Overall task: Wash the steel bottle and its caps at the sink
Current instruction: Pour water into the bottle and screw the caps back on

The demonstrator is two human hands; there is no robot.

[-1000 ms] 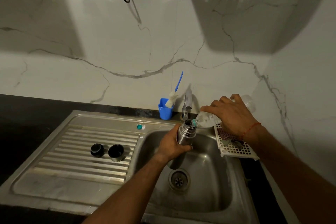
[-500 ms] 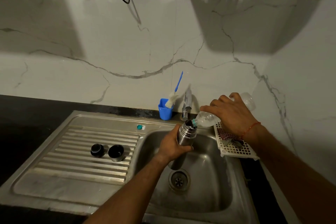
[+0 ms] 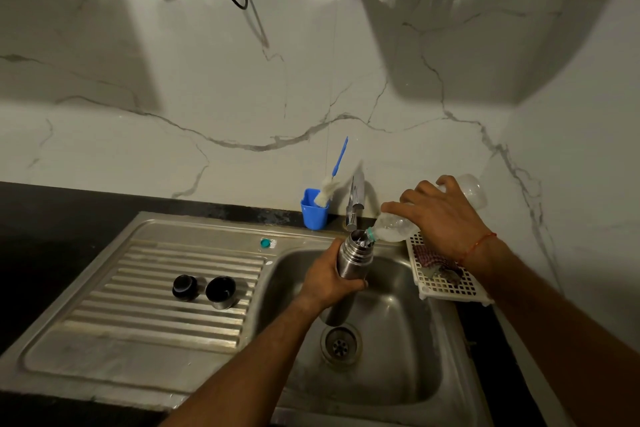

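My left hand (image 3: 327,282) grips the steel bottle (image 3: 354,258) round its middle and holds it nearly upright over the sink basin (image 3: 408,350). My right hand (image 3: 441,218) holds a clear plastic bottle (image 3: 394,229) tipped down to the left, its green-ringed mouth at the steel bottle's open neck. Two dark caps stand on the ribbed drainboard (image 3: 145,288) at the left: a black stopper (image 3: 185,287) and a steel cup cap (image 3: 221,291), side by side.
A tap (image 3: 355,204) stands behind the basin. A blue holder (image 3: 313,210) with a blue-handled bottle brush (image 3: 334,177) sits at the wall. A white plastic grid tray (image 3: 446,282) with a cloth lies on the sink's right rim. A small teal cap (image 3: 265,243) lies on the drainboard.
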